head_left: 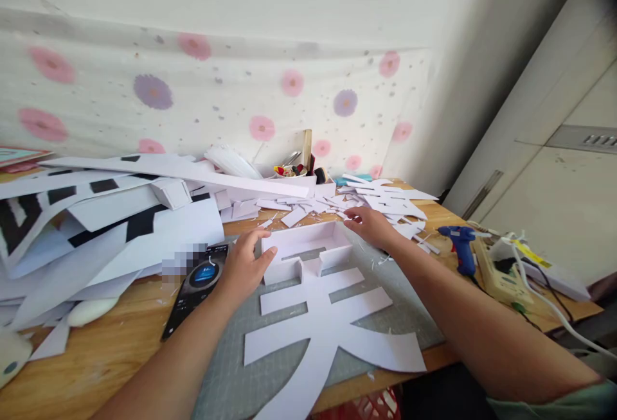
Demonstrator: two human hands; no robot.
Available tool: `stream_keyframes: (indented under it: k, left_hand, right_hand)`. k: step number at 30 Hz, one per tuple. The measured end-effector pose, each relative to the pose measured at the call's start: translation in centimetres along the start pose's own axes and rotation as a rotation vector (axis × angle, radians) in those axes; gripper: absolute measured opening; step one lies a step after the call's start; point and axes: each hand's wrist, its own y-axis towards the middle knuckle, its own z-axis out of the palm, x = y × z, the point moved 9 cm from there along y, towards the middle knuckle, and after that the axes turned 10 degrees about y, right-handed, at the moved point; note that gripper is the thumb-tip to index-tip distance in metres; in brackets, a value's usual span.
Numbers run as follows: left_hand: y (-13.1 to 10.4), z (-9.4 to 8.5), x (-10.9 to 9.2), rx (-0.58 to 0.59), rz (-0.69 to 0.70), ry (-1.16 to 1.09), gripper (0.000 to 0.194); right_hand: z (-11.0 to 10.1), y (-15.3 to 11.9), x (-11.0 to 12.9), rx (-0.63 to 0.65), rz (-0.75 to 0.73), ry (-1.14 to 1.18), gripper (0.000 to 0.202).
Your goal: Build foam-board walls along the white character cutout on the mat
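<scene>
Near the front edge of the counter (120, 336), our cutout (321, 323) has far-end walls (303, 240) only; left hand (248, 266) parted, right hand (371, 224) narrowly so.

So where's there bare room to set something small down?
Bare tabletop shows between the phone, left forearm and heaped sheets; bare cutting mat between that forearm and the white cut-out. Crowded: the back, with scraps, and around the glue gun and power strip.
</scene>
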Motion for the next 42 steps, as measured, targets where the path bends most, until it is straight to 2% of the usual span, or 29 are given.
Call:
stream_keyframes:
  k: [4,7,11,13,19,22,25,30,33,36,39,42]
  left_hand:
    - [0.0,1.4,0.6,0.118,-0.056,-0.095,0.046]
    - [-0.1,1.8,0.5,0.175,-0.063,-0.090,0.061]
    - [-0.1,1.9,0.4,0.240,-0.071,0.004,0.079]
    - [-0.2,2.2,0.4,0.283,-0.074,0.019,0.084]
    - [0.0,2.3,0.6,0.303,-0.052,0.033,0.085]
    - [0.1,2.4,0.8,0.315,-0.060,0.029,0.083]
    - [-0.1,2.2,0.1,0.322,-0.025,-0.029,0.080]
    - [-0.5,1.4,-1.9,0.291,0.081,-0.057,0.076]
    - [-0.9,1.3,-2.6,0.296,0.072,-0.025,0.071]
    - [-1.2,1.2,-2.9,0.314,0.047,-0.001,0.065]
    - [-0.9,0.7,-2.6,0.311,0.025,-0.021,0.066]
    - [-0.5,0.3,-1.4,0.290,-0.037,-0.046,0.069]
  right_hand:
    - [1.0,-3.2,1.2,0.066,-0.033,0.135,0.039]
    - [0.9,-4.2,0.0,0.082,-0.022,0.182,0.044]
    - [-0.1,-4.4,-2.3,0.004,0.036,0.174,0.040]
    - [-0.1,-4.5,-2.6,-0.002,0.043,0.184,0.039]
    - [2.2,-5.7,-0.2,0.119,-0.042,0.260,0.046]
    - [2.3,-5.7,-0.1,0.141,-0.043,0.293,0.044]
    - [0.5,-5.1,-2.1,0.064,0.020,0.292,0.035]
    - [-5.0,-5.0,-8.4,-0.265,0.237,0.151,0.031]
    - [-5.8,-5.2,-9.4,-0.299,0.267,0.099,0.028]
    - [-5.3,-3.8,-6.6,-0.243,0.178,0.079,0.026]
    - [-4.2,-0.5,-0.2,-0.151,0.003,0.053,0.030]
    - [-2.2,3.3,6.9,-0.045,-0.151,0.012,0.041]
